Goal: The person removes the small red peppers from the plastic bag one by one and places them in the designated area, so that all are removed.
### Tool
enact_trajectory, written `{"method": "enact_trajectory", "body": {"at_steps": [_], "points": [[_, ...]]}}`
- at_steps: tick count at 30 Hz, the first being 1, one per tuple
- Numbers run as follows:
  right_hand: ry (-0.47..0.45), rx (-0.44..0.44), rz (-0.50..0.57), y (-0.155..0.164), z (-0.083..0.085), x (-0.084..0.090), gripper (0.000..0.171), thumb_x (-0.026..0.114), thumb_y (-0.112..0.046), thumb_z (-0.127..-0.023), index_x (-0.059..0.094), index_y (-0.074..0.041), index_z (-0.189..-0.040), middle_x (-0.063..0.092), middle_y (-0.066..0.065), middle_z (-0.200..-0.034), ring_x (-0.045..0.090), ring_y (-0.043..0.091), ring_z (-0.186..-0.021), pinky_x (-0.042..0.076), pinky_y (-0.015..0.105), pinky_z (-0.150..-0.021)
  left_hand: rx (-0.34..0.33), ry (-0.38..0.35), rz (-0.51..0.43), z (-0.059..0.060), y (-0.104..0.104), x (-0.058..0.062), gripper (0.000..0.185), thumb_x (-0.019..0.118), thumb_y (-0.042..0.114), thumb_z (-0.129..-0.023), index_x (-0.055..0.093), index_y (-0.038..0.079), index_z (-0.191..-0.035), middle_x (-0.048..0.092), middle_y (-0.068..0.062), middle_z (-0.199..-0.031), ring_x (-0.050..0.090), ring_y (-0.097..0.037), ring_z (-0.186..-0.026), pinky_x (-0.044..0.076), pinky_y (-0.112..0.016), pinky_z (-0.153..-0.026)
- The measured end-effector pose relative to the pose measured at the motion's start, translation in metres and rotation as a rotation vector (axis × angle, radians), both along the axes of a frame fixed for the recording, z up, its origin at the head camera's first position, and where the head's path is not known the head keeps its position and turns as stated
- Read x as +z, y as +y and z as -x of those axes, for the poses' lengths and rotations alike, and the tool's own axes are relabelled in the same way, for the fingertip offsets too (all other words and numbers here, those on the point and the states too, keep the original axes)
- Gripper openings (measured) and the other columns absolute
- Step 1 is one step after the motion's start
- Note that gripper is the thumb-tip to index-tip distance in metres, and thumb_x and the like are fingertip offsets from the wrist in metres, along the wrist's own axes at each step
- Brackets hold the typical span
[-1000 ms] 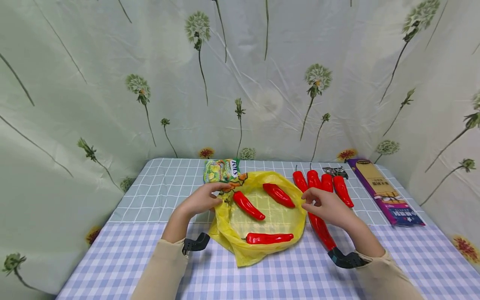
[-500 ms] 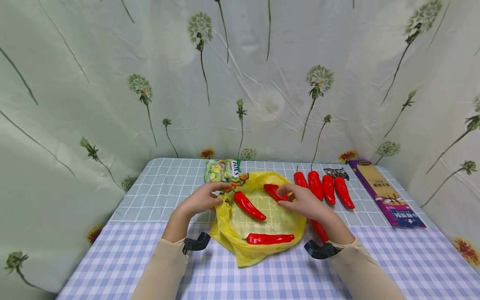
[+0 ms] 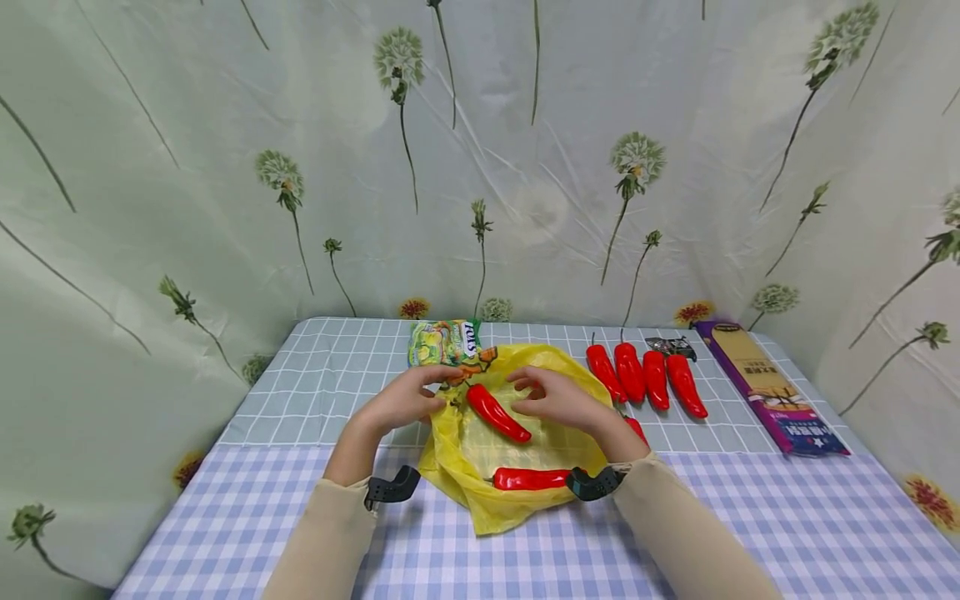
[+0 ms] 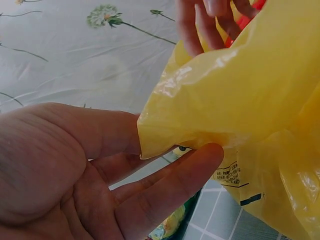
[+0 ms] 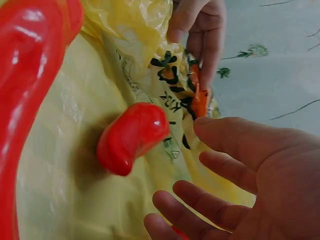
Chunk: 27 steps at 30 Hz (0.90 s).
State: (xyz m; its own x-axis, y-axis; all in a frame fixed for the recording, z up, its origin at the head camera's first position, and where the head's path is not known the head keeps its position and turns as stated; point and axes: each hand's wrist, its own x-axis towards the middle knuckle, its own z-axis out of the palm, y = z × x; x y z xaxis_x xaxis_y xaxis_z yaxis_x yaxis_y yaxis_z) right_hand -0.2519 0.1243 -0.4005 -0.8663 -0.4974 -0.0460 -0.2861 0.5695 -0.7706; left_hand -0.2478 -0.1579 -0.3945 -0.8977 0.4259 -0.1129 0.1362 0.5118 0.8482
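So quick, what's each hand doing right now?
Left hand: pinches the edge of the yellow plastic bag.
Right hand: open, fingers spread over the bag, holding nothing.

green-yellow snack packet (image 3: 444, 342) at the far edge of the yellow bag (image 3: 525, 433): white letters, apparently "tuls", uncertain. yellow bag: black and orange print with small lines of text, unreadable. purple box (image 3: 772, 387): lettering too small to read.

Head view looks down from above — both wrist views close on the yellow bag (image 3: 517, 433).
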Motion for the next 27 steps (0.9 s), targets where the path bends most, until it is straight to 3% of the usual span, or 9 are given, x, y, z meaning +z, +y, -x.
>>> {"method": "enact_trajectory", "body": {"at_steps": [7,14,21,27], "points": [[-0.037,0.000,-0.007,-0.013,0.007,-0.005,0.046,0.071,-0.024,-0.091,0.061,-0.012,-0.134,0.064,0.015,-0.131,0.063,0.031,-0.115,0.056,0.044,-0.095,-0.020,0.013,-0.013,0.000,0.000,0.000,0.052,0.057,-0.001,-0.093,0.055,0.013,-0.143,0.050,-0.016,-0.150,0.066,-0.023,-0.094,0.059,-0.039,-0.069],[-0.092,-0.039,-0.032,-0.024,0.010,-0.010,0.048,0.074,-0.030,-0.089,0.061,-0.018,-0.133,0.064,0.011,-0.129,0.060,0.028,-0.117,0.057,0.041,-0.091,-0.020,0.012,-0.016,0.000,-0.001,0.000,0.053,0.056,-0.002,-0.092,0.054,0.012,-0.143,0.050,-0.016,-0.149,0.066,-0.023,-0.094,0.059,-0.035,-0.067],[-0.113,-0.057,-0.059,-0.032,0.011,-0.012,0.049,0.077,-0.032,-0.086,0.061,-0.018,-0.130,0.066,0.008,-0.118,0.060,0.022,-0.101,0.057,0.032,-0.079,-0.019,0.010,-0.014,-0.001,-0.002,-0.001,0.052,0.056,-0.002,-0.092,0.055,0.011,-0.142,0.052,-0.016,-0.148,0.066,-0.023,-0.094,0.059,-0.035,-0.066],[-0.103,-0.069,-0.086,-0.037,0.011,-0.012,0.046,0.077,-0.028,-0.087,0.061,-0.017,-0.128,0.067,0.006,-0.109,0.059,0.019,-0.095,0.055,0.031,-0.081,-0.016,0.008,-0.016,0.001,-0.002,-0.001,0.052,0.056,-0.002,-0.092,0.055,0.013,-0.142,0.052,-0.015,-0.148,0.065,-0.021,-0.089,0.059,-0.038,-0.067]]}}
